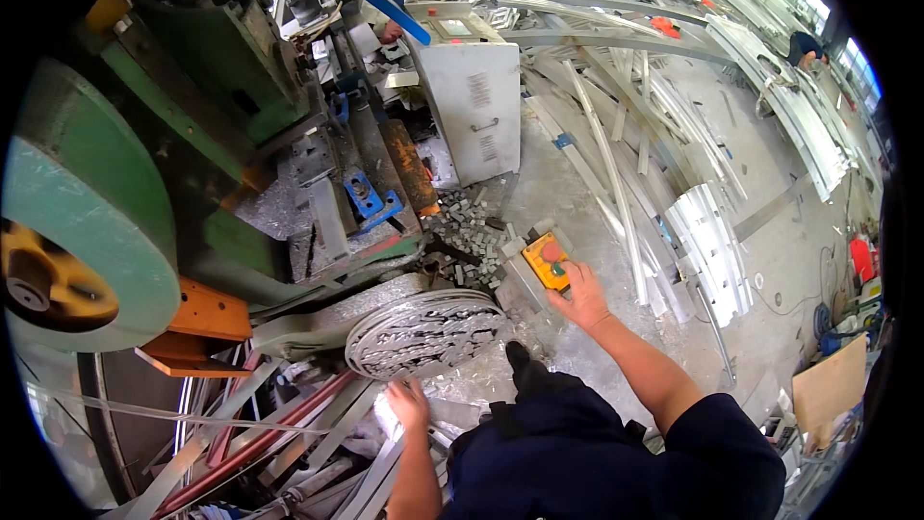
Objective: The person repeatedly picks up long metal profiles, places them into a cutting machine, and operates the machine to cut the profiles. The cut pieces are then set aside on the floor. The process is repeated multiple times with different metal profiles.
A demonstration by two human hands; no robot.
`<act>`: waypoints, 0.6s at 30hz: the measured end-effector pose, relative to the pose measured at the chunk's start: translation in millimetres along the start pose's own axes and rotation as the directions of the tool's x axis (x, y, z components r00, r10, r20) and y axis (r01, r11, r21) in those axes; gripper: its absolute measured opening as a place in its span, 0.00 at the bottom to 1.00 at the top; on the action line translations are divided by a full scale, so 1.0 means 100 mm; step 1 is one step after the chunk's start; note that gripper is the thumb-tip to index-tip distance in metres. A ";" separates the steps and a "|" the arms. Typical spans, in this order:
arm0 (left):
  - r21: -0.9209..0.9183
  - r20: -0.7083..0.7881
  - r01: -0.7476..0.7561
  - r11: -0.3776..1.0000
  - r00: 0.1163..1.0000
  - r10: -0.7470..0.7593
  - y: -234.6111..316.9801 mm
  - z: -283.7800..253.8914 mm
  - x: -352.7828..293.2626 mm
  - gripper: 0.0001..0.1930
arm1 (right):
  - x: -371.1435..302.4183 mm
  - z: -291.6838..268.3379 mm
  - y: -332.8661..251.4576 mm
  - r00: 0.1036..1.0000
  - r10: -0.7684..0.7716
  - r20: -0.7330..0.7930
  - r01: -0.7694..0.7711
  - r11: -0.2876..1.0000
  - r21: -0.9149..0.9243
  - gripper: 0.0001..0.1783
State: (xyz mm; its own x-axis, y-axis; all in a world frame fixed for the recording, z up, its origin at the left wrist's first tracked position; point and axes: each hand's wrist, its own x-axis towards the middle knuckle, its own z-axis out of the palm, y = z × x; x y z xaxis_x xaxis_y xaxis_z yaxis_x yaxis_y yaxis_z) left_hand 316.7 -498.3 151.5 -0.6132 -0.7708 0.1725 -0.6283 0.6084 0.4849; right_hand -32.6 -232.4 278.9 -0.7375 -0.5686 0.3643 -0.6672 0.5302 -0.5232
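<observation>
Control box: a small orange box (546,261) with a red round button and a smaller green one, right of the frame's centre, low over the littered floor (577,193).
Right hand: the right hand (576,297) grips the box from below, fingers curled about its lower edge, thumb by the buttons.
Left hand: the left hand (408,403), lower centre, rests loosely curled on long aluminium strips (289,433); I cannot tell whether it pinches one.
Basket: a round wire basket (423,332) of small cut metal pieces sits just above the left hand.
Press: a green machine (192,116) with a big flywheel (87,231) fills the left.
Cabinet: a grey cabinet (472,106) stands upper centre.
Profiles: pale aluminium profiles (712,250) lie across the right.
</observation>
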 end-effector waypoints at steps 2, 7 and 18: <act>0.303 0.574 0.274 0.913 0.712 -0.405 -0.66 0.22 -1.25 0.24 | 0.02 0.09 -0.04 1.000 -0.008 0.022 0.007 1.000 0.019 0.33; 0.397 0.696 0.514 0.760 0.371 -0.615 -1.10 -0.29 -2.97 0.20 | -0.06 0.01 0.06 1.000 0.013 0.027 -0.012 1.000 -0.022 0.32; -0.050 0.587 0.809 0.586 0.498 -0.638 -1.06 -0.06 -2.24 0.20 | 0.03 0.11 0.02 0.996 -0.072 0.058 0.077 0.993 -0.091 0.30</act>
State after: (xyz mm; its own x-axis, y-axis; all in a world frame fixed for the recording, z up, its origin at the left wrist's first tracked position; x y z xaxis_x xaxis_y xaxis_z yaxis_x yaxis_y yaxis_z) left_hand 523.3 -391.6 67.0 -0.1861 -0.6610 -0.7269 -0.8404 -0.2762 0.4663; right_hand -34.7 -239.9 269.8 -0.6805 -0.6407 0.3556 -0.7286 0.5398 -0.4217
